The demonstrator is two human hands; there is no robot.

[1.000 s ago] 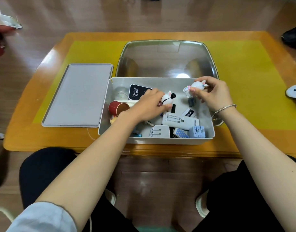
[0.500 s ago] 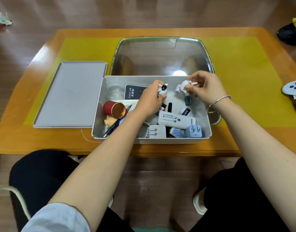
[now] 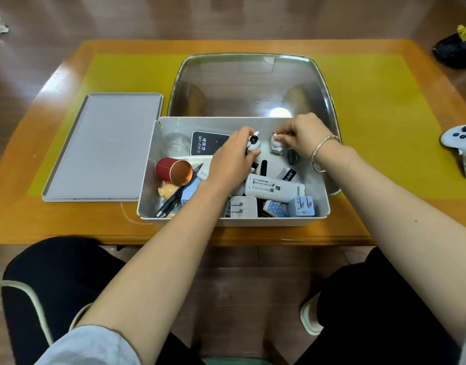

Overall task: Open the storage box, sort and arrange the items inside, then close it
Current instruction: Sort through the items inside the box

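White figurines fill both grips: the left hand (image 3: 230,160) pinches a black-and-white one (image 3: 253,144), the right hand (image 3: 304,135) a white one (image 3: 276,144), side by side toward twelve o'clock inside the open storage box (image 3: 234,219), lid (image 3: 105,146) at nine.

The table (image 3: 384,225) is glossy varnished wood, and a matt yellow mat (image 3: 379,133) covers its top. The storage box (image 3: 234,221) and its lid (image 3: 103,146), to the left, look like smooth matt grey plastic. At the far side, a clear domed cover (image 3: 250,85) shines with reflections. In the box, a red cup (image 3: 171,171) shows a coppery metallic inside, and the white charger (image 3: 275,188) is smooth plastic. A thin metal bracelet (image 3: 321,151) glints on the right wrist.
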